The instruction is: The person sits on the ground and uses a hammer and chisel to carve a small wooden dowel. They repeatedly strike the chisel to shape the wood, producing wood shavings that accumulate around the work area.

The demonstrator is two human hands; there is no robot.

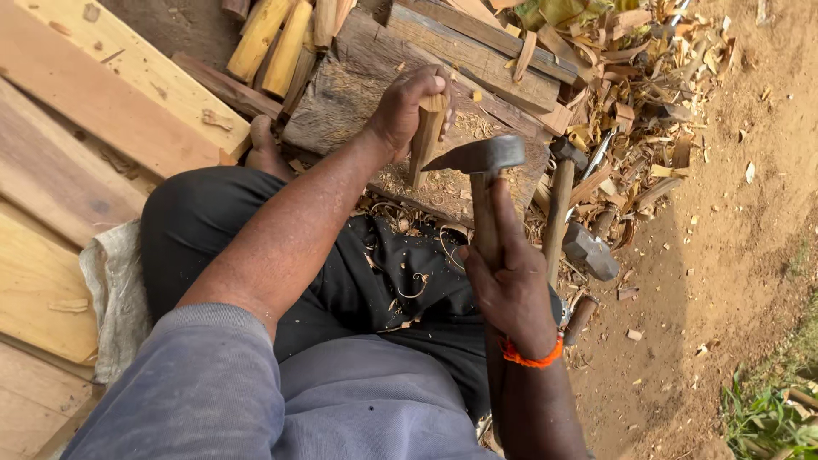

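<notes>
Stake: I see it upright on the block.
Adze: right of stake.
Hammers: further right, on ground.

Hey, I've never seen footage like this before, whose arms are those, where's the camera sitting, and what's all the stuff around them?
There is no machine here: these are a person's two bare hands, filmed by one camera worn on their head and looking down over their lap. The left hand holds a short wooden stick upright on a rough wooden block strewn with shavings. The right hand, with an orange band at the wrist, grips a small adze-like tool whose metal head sits close beside the stick. Beside the knee lie two hammers on the dirt, among wood chips. Planks lie to the left, and cut sticks are stacked behind the block.
</notes>
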